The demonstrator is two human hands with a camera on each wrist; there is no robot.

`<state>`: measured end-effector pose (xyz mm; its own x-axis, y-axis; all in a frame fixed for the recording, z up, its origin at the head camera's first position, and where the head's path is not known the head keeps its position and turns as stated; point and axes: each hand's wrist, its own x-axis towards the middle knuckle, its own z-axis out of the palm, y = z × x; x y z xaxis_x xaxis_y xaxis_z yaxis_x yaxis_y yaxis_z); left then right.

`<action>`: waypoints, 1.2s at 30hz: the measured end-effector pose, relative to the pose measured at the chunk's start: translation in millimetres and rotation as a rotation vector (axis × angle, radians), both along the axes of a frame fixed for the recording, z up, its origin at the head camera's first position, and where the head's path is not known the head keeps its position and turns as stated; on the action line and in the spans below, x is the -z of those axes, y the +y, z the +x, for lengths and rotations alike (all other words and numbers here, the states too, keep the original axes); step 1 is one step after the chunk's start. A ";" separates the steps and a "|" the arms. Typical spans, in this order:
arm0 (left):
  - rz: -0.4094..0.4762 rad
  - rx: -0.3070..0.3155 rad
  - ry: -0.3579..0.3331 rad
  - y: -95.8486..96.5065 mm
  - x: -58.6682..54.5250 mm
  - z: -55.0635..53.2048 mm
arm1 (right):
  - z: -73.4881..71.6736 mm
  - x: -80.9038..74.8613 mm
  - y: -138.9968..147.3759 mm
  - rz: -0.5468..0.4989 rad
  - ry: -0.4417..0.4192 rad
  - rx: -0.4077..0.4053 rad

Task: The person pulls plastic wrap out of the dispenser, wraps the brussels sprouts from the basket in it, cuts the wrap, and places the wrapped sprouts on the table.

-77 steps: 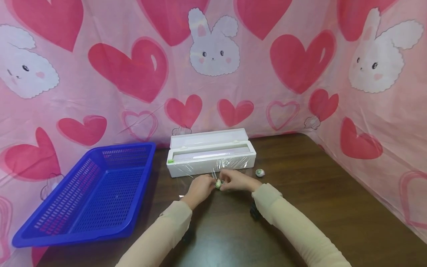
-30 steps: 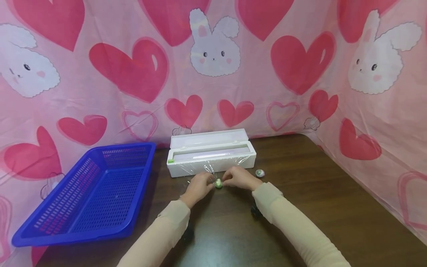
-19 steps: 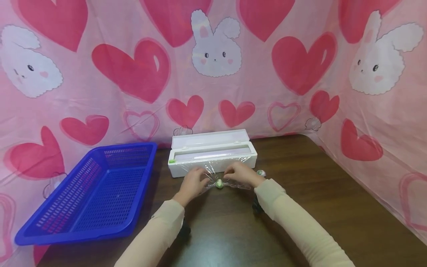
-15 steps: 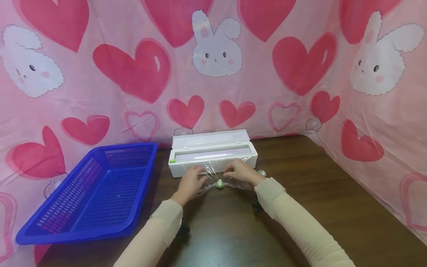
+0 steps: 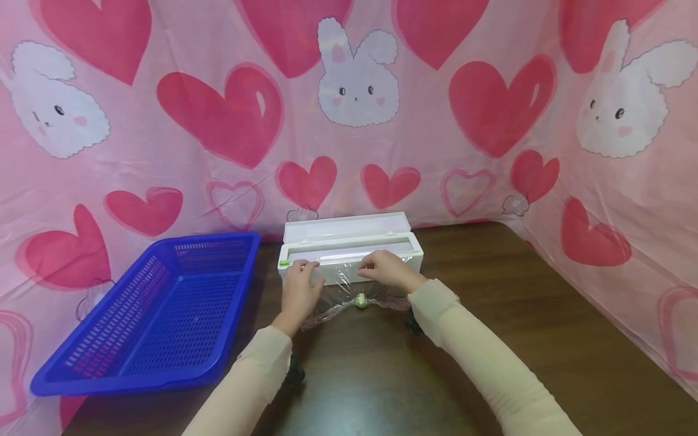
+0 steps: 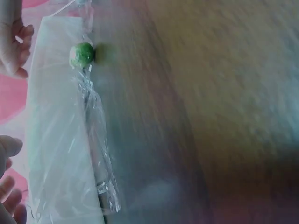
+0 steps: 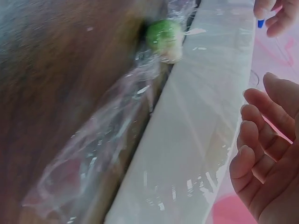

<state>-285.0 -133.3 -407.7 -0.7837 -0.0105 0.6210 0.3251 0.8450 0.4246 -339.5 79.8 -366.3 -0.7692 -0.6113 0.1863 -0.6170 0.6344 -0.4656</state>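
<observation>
A small round green-and-white thing [image 5: 360,300] sits on the table in front of a white cling film dispenser [image 5: 349,247], its exact kind unclear. Clear cling film [image 7: 107,135] runs from the dispenser over it and lies gathered in a loose twist on each side of it. My left hand [image 5: 299,292] hovers by the dispenser's left front, thumb apart from the fingers, holding nothing. Over the front edge, further right, is my right hand [image 5: 388,269]; in the right wrist view its fingers [image 7: 250,135] are loosely bent with nothing between them.
The dispenser's lid [image 5: 347,226] stands raised at the back, and a green slider [image 5: 284,263] marks its left end. A blue slatted basket [image 5: 229,339] stands to the left. Patterned pink cloth [image 5: 414,133] hangs behind the brown table [image 5: 491,315].
Both hands have let go of the film beside the round thing and moved up towards the dispenser, the left also leftward. The film's twisted ends now lie spread. A second wrapped ball is now hidden.
</observation>
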 end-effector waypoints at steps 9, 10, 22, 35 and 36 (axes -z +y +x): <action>0.013 -0.136 0.043 -11.8 0.2 -3.9 | 0.2 -11.1 -18.1 0.023 0.051 -0.035; 0.015 -0.144 0.042 -13.2 0.2 -4.7 | 0.1 -11.8 -19.9 0.024 0.051 -0.038; -0.010 -0.246 -0.182 -26.6 4.5 -6.3 | -4.1 -14.4 -44.2 0.013 0.098 -0.066; -0.021 -0.319 -0.281 -34.4 14.5 -7.3 | -9.0 -9.6 -79.6 -0.019 0.127 -0.018; -0.023 -0.322 -0.287 -35.2 14.9 -7.6 | -8.9 -8.5 -83.3 -0.026 0.133 -0.020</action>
<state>-292.6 -168.5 -422.6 -0.8837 -0.2718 0.3810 -0.0855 0.8941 0.4395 -348.4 -3.5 -357.8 -0.7246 -0.6197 0.3016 -0.6865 0.6104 -0.3951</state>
